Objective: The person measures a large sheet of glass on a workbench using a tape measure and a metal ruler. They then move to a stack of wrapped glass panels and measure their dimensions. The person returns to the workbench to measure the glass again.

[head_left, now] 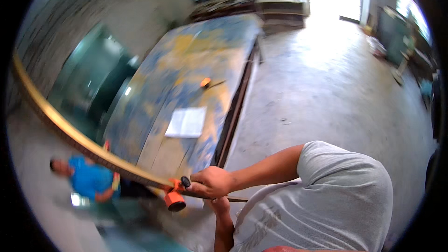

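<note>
A long yellow ruler bar [88,142] with scale marks slants from the far left down to my hands, bending with the lens. Near its close end sits an orange sliding head [175,196] with a black knob. My right hand [213,182] is closed round the bar just beside this head, thumb close to the knob. Below it, my left hand [221,206] is closed at the bar's end, partly hidden by the right hand. A short dark piece of the bar sticks out past my hands toward my grey shirt.
A large table [163,88] with worn blue and yellow top bears a white paper sheet [186,122] and an orange tape measure-like item [205,82]. At left, a blurred person in blue [91,177] stands near glass sheets [88,74]. Concrete floor [322,93] runs toward a bright doorway.
</note>
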The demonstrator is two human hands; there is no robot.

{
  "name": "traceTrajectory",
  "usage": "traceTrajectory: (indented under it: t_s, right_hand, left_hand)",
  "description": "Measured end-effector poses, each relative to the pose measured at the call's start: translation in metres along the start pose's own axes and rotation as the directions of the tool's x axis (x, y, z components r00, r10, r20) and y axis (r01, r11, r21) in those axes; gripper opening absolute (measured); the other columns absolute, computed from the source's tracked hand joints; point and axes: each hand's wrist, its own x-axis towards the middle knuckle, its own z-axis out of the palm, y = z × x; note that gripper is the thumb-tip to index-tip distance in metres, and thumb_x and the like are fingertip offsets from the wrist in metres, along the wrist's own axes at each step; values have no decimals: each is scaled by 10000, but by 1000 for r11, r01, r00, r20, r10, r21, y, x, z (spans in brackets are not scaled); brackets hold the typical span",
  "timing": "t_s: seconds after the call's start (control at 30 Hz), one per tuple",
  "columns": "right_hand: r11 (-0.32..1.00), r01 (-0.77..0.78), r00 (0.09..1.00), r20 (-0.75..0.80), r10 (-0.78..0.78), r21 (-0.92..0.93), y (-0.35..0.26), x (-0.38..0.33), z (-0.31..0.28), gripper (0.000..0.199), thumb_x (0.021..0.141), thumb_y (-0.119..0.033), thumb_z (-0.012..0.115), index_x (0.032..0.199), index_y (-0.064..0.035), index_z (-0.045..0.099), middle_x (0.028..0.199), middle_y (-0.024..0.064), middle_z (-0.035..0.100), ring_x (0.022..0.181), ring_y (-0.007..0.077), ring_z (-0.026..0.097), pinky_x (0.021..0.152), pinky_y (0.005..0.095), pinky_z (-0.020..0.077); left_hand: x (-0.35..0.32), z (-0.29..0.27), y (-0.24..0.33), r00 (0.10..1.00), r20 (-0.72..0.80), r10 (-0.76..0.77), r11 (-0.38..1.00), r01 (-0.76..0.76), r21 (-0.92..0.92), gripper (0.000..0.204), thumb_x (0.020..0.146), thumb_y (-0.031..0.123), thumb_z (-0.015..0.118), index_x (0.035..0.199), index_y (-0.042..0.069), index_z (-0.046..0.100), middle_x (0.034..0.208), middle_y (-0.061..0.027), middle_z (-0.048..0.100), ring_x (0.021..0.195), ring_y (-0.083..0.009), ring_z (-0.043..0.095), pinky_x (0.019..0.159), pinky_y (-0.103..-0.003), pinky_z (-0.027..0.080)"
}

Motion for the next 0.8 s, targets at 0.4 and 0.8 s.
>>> traceTrajectory:
  t_s: [0.4,0.8]
  right_hand:
    - [999,-33,817,-576,30,6,-22,-117,-285,613,977,-586,552,938,21,632,741,220,617,679,397,588,661,461,474]
    - [394,-562,658,-681,-320,-727,-51,-19,-481,406,905,-65,650,1297,-108,556,884,102,644,676,214,641,574,366,532]
  left_hand:
    - [35,287,57,797,604,34,989,58,-133,135,920,134,684,962,30,609,835,-58,641,645,-149,591,602,-330,511]
    - [190,428,65,111,969,221,813,527,-246,678,923,683,574,1105,30,589,914,-103,622,847,-238,624,770,-405,518]
